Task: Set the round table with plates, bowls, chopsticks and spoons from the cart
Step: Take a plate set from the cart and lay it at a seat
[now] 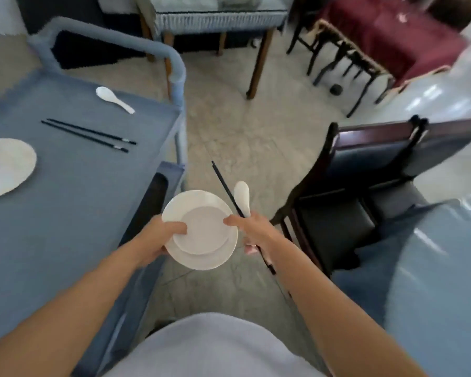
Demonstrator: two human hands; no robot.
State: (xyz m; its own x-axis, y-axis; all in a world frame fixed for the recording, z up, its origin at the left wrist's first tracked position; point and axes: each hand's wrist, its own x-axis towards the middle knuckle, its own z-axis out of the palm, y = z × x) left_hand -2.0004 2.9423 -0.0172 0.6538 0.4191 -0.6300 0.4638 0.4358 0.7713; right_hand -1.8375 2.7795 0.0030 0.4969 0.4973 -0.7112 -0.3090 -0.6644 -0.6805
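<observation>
left hand [158, 240]: fingers hidden under the plate [201, 263], only the thumb shows on the rim. right hand [253, 232]: spoon [242, 195] handle and chopsticks [225, 186] mid-section buried inside the curled fingers, sticks too blurred beyond the fingertips to separate. second plate [6, 167] on cart [79, 213], well left of the fingers, cut by frame edge.

On the left stands the grey-blue cloth-topped cart [74, 202], its padded handle [174, 61] at the far end. Lying flat on it are a white ceramic soup spoon [114, 99] on the far side, a pair of black chopsticks [89, 135] side by side just nearer, and a round white plate [3, 167] at the left edge, all apart. Over on the right curves the glossy pale-blue round table [441, 268].
</observation>
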